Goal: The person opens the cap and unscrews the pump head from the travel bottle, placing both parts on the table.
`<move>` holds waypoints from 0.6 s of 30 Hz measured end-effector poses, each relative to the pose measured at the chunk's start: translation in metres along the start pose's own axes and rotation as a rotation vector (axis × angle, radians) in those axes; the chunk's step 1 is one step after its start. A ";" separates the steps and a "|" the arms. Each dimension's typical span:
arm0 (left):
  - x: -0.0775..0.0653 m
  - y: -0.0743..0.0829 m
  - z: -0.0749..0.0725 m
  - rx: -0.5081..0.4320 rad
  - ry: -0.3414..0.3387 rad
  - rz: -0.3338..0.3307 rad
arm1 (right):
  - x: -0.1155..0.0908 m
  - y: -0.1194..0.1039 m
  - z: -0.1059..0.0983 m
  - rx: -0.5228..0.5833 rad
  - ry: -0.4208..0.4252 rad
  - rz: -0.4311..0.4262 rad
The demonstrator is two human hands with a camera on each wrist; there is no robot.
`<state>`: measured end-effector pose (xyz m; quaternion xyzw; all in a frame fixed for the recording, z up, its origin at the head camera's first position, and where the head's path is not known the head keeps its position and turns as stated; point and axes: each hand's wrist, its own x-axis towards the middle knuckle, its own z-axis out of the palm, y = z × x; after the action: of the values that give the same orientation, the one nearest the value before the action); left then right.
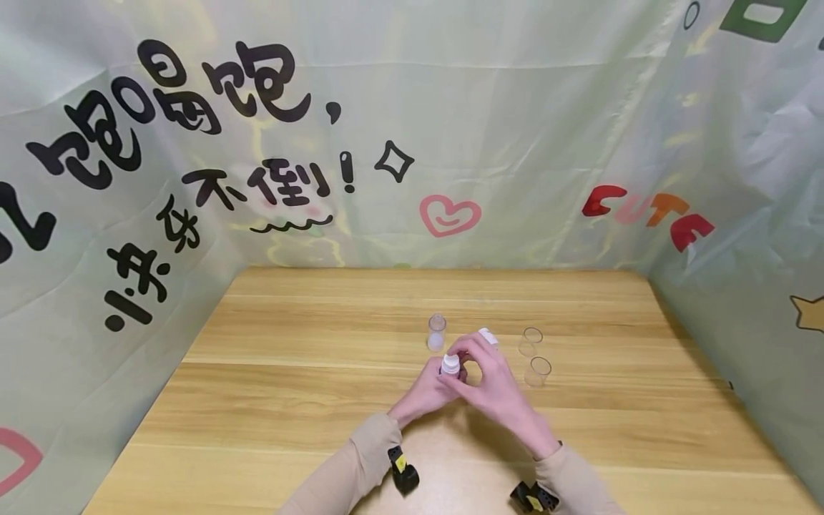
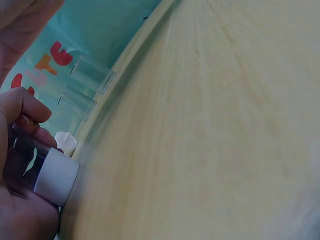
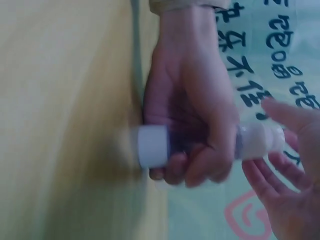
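My left hand [image 1: 426, 390] grips a small bottle [image 1: 450, 365] around its body and holds it upright close over the table. In the left wrist view the dark see-through bottle shows a pale green leaf mark and a white base [image 2: 57, 177]. Its white top [image 3: 257, 141] sticks out past the left fist in the right wrist view. Around that top, my right hand [image 1: 501, 386] has its thumb and fingers loosely spread, fingertips right beside it. A white cap-like piece [image 1: 488, 336] stands on the table behind the right hand, partly hidden by it.
Beyond the hands stands a clear container [image 1: 436, 333] with a whitish lower part. Two clear cups [image 1: 538, 373] are on the right. The wooden table [image 1: 309, 400] meets printed cloth walls [image 1: 515, 143] at the back and sides.
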<state>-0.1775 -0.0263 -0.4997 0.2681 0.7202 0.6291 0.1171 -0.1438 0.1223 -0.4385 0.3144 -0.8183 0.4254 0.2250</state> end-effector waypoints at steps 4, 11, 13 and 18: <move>-0.002 0.002 -0.001 0.025 -0.004 -0.001 | 0.000 -0.005 0.008 -0.107 0.041 0.047; -0.001 0.001 0.000 0.030 0.008 -0.001 | -0.001 -0.007 0.013 -0.163 0.093 0.048; -0.001 0.001 -0.001 0.026 0.005 -0.005 | -0.002 -0.007 0.013 -0.149 0.098 0.042; -0.001 0.000 -0.001 0.053 0.008 -0.014 | -0.002 -0.005 0.012 -0.080 0.107 0.038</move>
<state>-0.1770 -0.0278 -0.4998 0.2634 0.7388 0.6103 0.1113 -0.1398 0.1109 -0.4437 0.2666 -0.8271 0.4128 0.2728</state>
